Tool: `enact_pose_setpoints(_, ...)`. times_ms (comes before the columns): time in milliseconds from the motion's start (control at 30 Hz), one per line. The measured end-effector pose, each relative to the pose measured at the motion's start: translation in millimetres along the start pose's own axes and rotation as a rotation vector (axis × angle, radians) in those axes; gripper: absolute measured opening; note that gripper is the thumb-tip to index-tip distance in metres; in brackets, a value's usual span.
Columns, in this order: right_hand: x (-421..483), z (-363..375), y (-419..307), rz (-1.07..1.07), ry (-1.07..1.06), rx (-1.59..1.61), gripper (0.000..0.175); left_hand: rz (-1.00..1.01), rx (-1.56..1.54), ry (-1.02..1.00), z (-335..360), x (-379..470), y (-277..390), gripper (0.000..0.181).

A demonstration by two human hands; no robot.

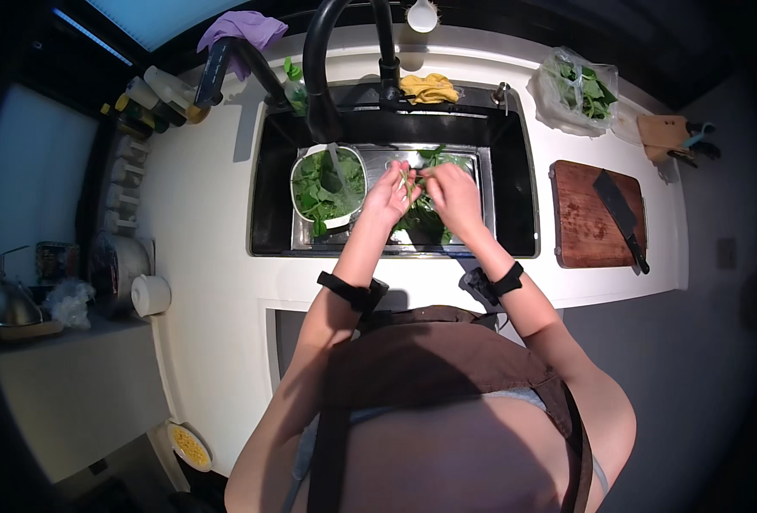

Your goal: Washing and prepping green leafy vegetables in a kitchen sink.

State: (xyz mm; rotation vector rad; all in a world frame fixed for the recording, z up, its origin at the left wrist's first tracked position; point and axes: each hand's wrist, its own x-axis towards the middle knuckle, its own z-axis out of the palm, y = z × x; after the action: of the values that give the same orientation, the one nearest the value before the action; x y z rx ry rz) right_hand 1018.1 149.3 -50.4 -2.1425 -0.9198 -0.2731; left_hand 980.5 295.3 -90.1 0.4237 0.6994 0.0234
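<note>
Over the black sink (513, 192), my left hand (388, 195) is palm up with thin green stems (408, 183) held in its fingers. My right hand (454, 195) pinches at the same stems from the other side, fingertips nearly meeting the left ones. Beneath and behind both hands, loose leafy greens (445, 160) lie on the metal sink floor; my hands hide part of them. To the left, a white basin (296, 204) full of green leaves stands under the black faucet (322, 115). A stream of water runs from the faucet into the basin.
Right of the sink, a cleaver (615, 205) lies on a wooden cutting board (577, 237). Behind are a plastic bag (551, 90) of greens and a knife block (662, 136). A yellow cloth (429, 88) rests on the sink's back rim. Several bottles (160, 90) stand at the back left.
</note>
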Motion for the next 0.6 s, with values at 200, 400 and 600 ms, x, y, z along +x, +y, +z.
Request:
enact_pose_setpoints(200, -21, -17, 44, 0.439, 0.101, 0.503, 0.026, 0.21, -0.266, -0.012, -9, -29, 36, 0.019)
enact_pose_setpoints(400, -20, -36, 77, 0.745, 0.229, 0.916, 0.022, 0.203, -0.298, 0.019, -11, -37, 47, 0.016)
enact_pose_setpoints(600, 5, -28, 14, 0.179, -0.204, 0.427, 0.035, 0.087, -0.272, -0.031, -11, -34, 40, 0.019)
